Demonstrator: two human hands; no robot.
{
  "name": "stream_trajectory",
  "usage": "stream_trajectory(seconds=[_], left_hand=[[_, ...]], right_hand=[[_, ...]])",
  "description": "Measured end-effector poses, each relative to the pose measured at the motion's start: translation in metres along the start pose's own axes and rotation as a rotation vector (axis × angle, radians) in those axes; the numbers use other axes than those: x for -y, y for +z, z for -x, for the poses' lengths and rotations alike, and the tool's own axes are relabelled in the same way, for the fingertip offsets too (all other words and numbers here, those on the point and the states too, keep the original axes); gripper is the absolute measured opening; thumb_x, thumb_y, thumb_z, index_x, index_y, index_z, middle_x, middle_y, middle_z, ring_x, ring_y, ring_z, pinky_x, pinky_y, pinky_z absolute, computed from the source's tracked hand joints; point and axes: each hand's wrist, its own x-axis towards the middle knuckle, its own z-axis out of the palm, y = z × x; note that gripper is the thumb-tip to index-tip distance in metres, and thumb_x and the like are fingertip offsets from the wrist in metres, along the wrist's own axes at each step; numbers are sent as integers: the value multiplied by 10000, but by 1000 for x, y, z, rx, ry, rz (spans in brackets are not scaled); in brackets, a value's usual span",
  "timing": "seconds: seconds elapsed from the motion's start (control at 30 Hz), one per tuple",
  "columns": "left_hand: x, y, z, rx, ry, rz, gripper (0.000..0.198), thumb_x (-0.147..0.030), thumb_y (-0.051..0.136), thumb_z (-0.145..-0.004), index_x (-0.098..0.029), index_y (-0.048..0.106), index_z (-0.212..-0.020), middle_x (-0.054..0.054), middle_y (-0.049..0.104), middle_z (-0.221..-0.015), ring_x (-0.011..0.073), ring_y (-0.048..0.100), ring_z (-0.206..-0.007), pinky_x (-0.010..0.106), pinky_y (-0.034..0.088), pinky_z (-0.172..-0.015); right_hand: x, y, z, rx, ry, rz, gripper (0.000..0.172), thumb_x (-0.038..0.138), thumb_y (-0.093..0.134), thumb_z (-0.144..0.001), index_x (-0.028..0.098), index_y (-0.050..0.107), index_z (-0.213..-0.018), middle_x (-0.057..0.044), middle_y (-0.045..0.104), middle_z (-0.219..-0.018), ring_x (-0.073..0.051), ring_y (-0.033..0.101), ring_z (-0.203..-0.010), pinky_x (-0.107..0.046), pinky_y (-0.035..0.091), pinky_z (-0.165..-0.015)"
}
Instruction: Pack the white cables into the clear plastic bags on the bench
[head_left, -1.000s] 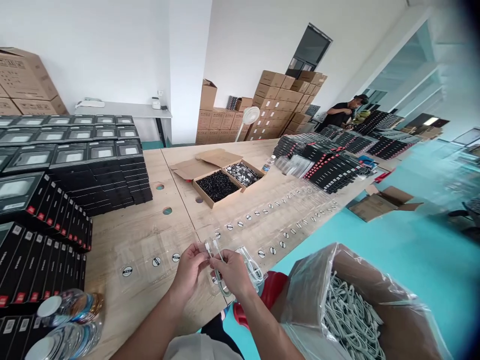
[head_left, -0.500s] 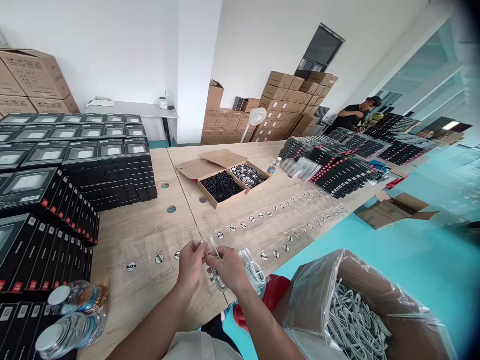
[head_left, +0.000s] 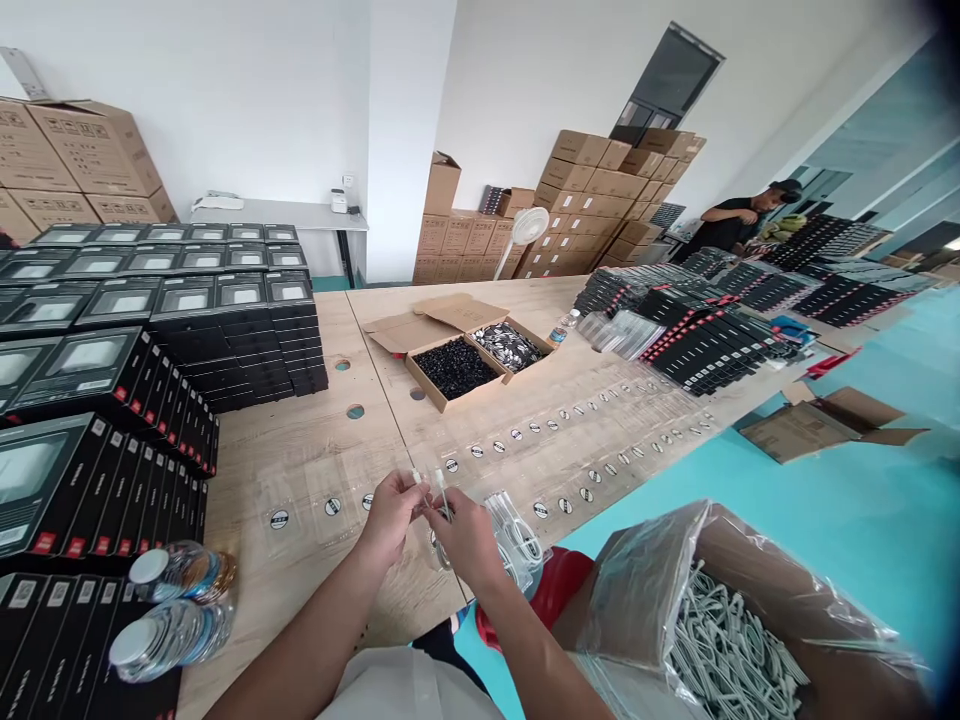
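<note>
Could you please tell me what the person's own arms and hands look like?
Each grip, left hand and right hand, is ungloved. The bare, tapering forearms show no sleeve or wristwatch. Light-grey fabric clothing shows between them.

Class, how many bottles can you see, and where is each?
3: two bottles at near left beside the black boxes, one bottle farther off, beside the open boxes on the table. Others may be hidden behind stacks.
</note>
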Motion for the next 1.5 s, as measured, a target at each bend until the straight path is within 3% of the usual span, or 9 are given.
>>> stream_trajectory(seconds=[0.27, 0.6, 0.73, 0.97, 1.07, 1.27, 1.4, 1.5], left_hand=[[-18, 10, 9, 21, 23, 10, 289, -264, 816, -586, -191, 613, -779, -8, 674, -768, 143, 620, -701, 309, 504, -719], [-22, 17, 22, 164, -12, 151, 271, -257, 816, -620, -157, 699, -844, 60, 738, -831, 185, 662, -796, 298, 476, -758], [-22, 21, 27, 125, -46, 143, 297, -248, 831, -589, -148, 700, -835, 74, 745, -873, 178, 666, -798, 277, 472, -727], [-7, 28, 24, 28, -56, 46, 342, -317, 861, -550, -173, 644, -772, 1, 674, -696, 142, 622, -667, 264, 462, -640], [-1, 32, 22, -21, -42, 54, 369, -344, 870, -536, -177, 638, -769, -17, 648, -678, 131, 603, -640, 260, 459, -615], [3, 34, 23, -4, -76, 130, 361, -356, 868, -545, -167, 646, -757, 14, 676, -716, 140, 621, -670, 264, 479, -630], [-2, 30, 20, -18, -66, 216, 304, -314, 854, -585, -173, 639, -747, -2, 655, -712, 124, 609, -659, 245, 467, -607], [-7, 29, 20, -18, -34, 290, 278, -287, 843, -617, -180, 633, -765, -8, 646, -724, 124, 614, -659, 252, 478, -620]], right_hand=[[5, -25, 3, -150, -67, -42, 264, 383, 499, -889, 208, 669, -786, -60, 666, -865, -190, 590, -738, -287, 400, -670], [10, -31, 0, -69, 37, -283, 240, 392, 570, -796, 199, 643, -673, -28, 638, -707, -176, 563, -664, -286, 415, -629], [9, -32, -1, -58, 66, -313, 219, 375, 624, -741, 196, 593, -619, 4, 583, -613, -150, 511, -596, -265, 387, -572], [9, -31, 0, -64, 97, -273, 261, 368, 628, -722, 205, 511, -554, 45, 482, -520, -117, 424, -516, -238, 304, -501], [9, -30, 4, -95, 107, -246, 258, 373, 622, -728, 209, 513, -561, 43, 494, -513, -120, 435, -508, -236, 297, -495], [12, -30, 11, -147, 113, -173, 234, 336, 602, -754, 207, 523, -575, 14, 567, -581, -135, 499, -548, -240, 328, -519], [13, -35, 21, -158, 6, -81, 74, 262, 597, -753, 215, 655, -754, -12, 628, -719, -163, 561, -636, -256, 378, -579], [10, -41, 28, -148, -52, -56, 122, 251, 590, -784, 222, 677, -865, -18, 639, -760, -163, 561, -625, -267, 402, -595]])
